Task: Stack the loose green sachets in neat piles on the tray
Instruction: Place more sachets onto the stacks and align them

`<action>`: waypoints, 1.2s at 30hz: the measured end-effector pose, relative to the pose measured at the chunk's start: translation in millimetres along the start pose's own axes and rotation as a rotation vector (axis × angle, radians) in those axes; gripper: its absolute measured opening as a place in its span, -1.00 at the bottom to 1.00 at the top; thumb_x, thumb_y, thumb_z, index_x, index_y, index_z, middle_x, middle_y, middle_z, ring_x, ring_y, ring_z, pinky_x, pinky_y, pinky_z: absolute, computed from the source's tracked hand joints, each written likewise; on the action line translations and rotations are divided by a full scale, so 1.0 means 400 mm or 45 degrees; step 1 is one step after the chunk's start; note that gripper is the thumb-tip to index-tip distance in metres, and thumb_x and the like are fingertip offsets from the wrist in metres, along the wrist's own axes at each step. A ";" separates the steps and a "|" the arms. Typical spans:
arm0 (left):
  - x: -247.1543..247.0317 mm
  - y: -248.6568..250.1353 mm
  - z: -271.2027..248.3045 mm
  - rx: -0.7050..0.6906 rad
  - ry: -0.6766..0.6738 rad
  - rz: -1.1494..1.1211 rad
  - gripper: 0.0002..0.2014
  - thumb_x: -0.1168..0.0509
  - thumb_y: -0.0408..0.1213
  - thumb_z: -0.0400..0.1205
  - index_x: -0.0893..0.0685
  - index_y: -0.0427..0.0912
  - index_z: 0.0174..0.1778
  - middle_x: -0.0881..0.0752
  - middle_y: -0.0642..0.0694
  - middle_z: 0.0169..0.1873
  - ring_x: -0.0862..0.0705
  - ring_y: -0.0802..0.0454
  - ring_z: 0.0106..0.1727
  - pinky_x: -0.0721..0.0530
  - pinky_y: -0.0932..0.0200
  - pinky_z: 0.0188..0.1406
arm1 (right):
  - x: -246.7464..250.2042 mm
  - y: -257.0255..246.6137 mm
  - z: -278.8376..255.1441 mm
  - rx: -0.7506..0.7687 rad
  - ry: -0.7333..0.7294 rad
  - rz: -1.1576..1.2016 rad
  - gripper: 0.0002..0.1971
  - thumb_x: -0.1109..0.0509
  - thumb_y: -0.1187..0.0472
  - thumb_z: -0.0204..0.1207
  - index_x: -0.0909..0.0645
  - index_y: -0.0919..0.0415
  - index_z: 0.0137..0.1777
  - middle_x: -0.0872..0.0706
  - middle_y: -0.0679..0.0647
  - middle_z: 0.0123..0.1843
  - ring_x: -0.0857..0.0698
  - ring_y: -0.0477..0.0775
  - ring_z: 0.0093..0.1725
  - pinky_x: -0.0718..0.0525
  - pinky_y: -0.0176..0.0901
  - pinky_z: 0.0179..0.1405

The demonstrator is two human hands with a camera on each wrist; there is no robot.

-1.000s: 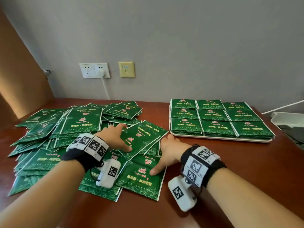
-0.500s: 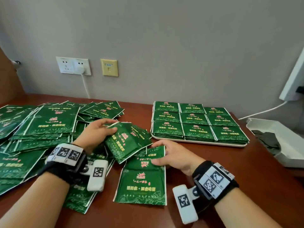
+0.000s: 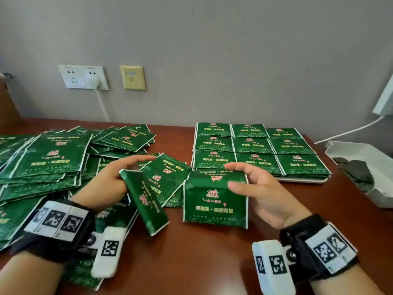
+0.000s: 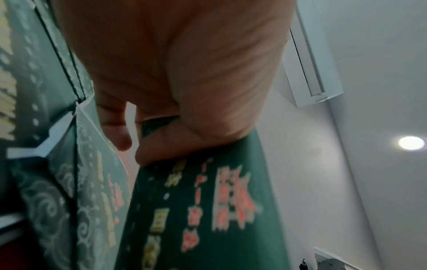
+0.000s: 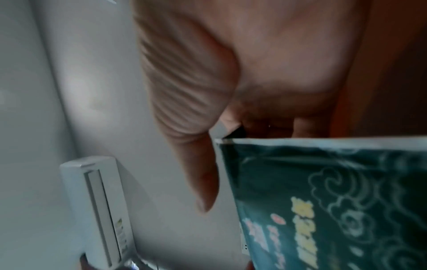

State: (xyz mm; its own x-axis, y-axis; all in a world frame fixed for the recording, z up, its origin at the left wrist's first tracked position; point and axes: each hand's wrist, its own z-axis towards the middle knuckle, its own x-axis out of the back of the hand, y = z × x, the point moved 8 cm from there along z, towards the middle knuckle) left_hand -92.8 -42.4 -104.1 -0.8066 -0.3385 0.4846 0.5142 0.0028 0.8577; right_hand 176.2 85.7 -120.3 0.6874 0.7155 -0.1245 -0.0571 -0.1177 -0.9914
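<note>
Head view: our left hand (image 3: 106, 184) pinches one green sachet (image 3: 144, 201) by its upper end, the packet hanging tilted above the bench (image 3: 202, 252). Our right hand (image 3: 265, 192) grips a second sachet (image 3: 214, 203) by its top edge, holding it upright. At 1 o'clock from the hands, the tray (image 3: 302, 180) carries neat sachet piles (image 3: 255, 145) in rows. The loose heap (image 3: 49, 158) spreads at 10 o'clock.

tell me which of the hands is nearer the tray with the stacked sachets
Right. The right hand, holding a sachet, sits just in front of the tray's near-left corner. The left hand, holding another sachet, is farther left, beside the loose pile.
</note>
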 end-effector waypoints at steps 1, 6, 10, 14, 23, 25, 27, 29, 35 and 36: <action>-0.002 0.006 -0.002 -0.016 -0.010 0.022 -0.34 -0.29 -0.69 0.60 -0.67 0.21 0.37 -0.80 -0.01 -0.15 -0.82 -0.06 -0.12 -0.82 -0.10 -0.18 | -0.010 0.001 -0.005 -0.006 -0.049 0.012 -0.27 -0.76 0.40 0.15 -0.65 0.13 0.36 -0.79 0.27 0.25 -0.77 0.25 0.22 -0.67 0.14 0.33; -0.014 0.029 -0.011 -0.072 -0.037 0.085 -0.50 -0.39 -0.70 0.53 -0.88 0.11 -0.13 -0.86 0.05 -0.09 -0.83 0.03 -0.03 -0.82 0.05 -0.01 | -0.012 0.020 -0.001 -0.017 0.068 -1.080 -0.33 -0.75 0.20 0.22 -0.58 -0.25 0.28 -0.61 -0.25 0.29 -0.65 -0.21 0.20 -0.64 -0.21 0.18; -0.008 0.021 -0.006 -0.081 -0.019 0.141 -0.64 -0.58 -0.56 0.38 -0.86 0.10 -0.32 -0.69 0.04 -0.17 -0.71 0.08 -0.10 -0.70 0.06 0.05 | 0.007 0.012 0.002 0.070 0.196 -1.161 -0.69 -0.71 0.07 0.33 -0.72 -0.18 0.02 -0.67 -0.26 0.13 -0.64 -0.17 0.15 -0.58 -0.23 0.11; -0.014 0.027 -0.011 -0.078 -0.032 0.125 -0.79 -0.72 -0.27 0.24 -0.83 0.02 -0.35 -0.66 0.19 0.01 -0.70 0.11 0.08 -0.64 0.11 0.11 | 0.011 -0.008 0.000 0.133 0.265 -1.196 -0.91 -0.60 0.01 0.48 -0.75 -0.13 -0.07 -0.61 -0.13 0.05 -0.60 -0.18 0.05 -0.46 -0.30 -0.06; -0.028 0.024 -0.012 0.044 -0.054 -0.198 -0.78 -0.56 -0.52 0.44 -0.81 -0.14 -0.09 -0.86 -0.13 -0.17 -0.84 -0.04 -0.12 -0.75 0.31 -0.18 | 0.009 -0.080 -0.021 0.464 0.339 -0.900 -0.89 -0.56 0.13 0.53 -0.80 -0.10 -0.22 -0.51 -0.34 0.55 -0.22 -0.32 0.66 -0.12 -0.51 0.55; -0.035 0.000 -0.013 0.190 -0.106 -0.249 -0.71 -0.58 -0.49 0.41 -0.73 -0.30 0.02 -0.85 -0.26 -0.15 -0.83 -0.24 -0.08 -0.81 0.14 -0.12 | 0.022 -0.075 -0.020 0.473 0.389 -0.708 -0.86 -0.51 0.15 0.59 -0.80 -0.04 -0.21 -0.84 -0.18 0.08 -0.70 -0.19 0.26 -0.61 0.04 0.36; -0.053 -0.024 -0.022 0.318 -0.238 -0.209 -0.63 -0.58 -0.40 0.33 -0.68 -0.37 0.01 -0.83 -0.33 -0.20 -0.80 -0.29 -0.17 -0.74 0.14 -0.32 | 0.039 -0.075 -0.022 0.473 0.496 -0.618 -0.80 -0.44 0.11 0.66 -0.78 0.03 -0.21 -0.78 0.00 -0.26 -0.68 0.08 -0.20 -0.64 0.14 -0.10; -0.063 -0.044 -0.035 0.447 -0.333 -0.172 -0.56 -0.59 -0.27 0.22 -0.66 -0.35 -0.06 -0.80 -0.33 -0.27 -0.77 -0.19 -0.30 -0.53 0.25 -0.58 | 0.056 -0.070 -0.021 0.438 0.571 -0.584 -0.75 -0.40 0.08 0.68 -0.76 0.09 -0.21 -0.73 0.11 -0.28 -0.59 0.06 -0.25 -0.54 0.01 -0.17; -0.075 -0.072 -0.055 0.659 -0.416 -0.161 0.00 -0.74 0.08 0.09 -0.47 -0.31 0.35 -0.79 -0.33 -0.19 -0.78 -0.18 -0.31 -0.54 0.21 -0.68 | 0.085 0.026 0.009 -0.050 0.482 -0.651 -0.72 -0.37 -0.03 0.69 -0.67 0.22 0.05 -0.70 0.05 -0.07 -0.63 0.07 -0.06 -0.56 -0.06 -0.09; -0.075 -0.074 -0.053 0.669 -0.375 -0.163 0.02 -0.72 0.15 0.09 -0.45 -0.29 0.35 -0.80 -0.34 -0.17 -0.78 -0.19 -0.31 -0.57 0.19 -0.68 | 0.078 0.038 0.008 -0.127 0.433 -0.693 -0.76 -0.43 -0.05 0.64 -0.65 0.12 0.11 -0.70 -0.01 0.01 -0.67 0.04 0.01 -0.58 -0.13 -0.09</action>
State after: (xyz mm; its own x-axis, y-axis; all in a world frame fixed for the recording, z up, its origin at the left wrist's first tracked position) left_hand -77.4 -52.2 -147.6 -0.9376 -0.0932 0.3350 0.2557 0.4680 0.8459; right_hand 194.4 108.4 -139.5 0.7910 0.4350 0.4303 0.4201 0.1251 -0.8988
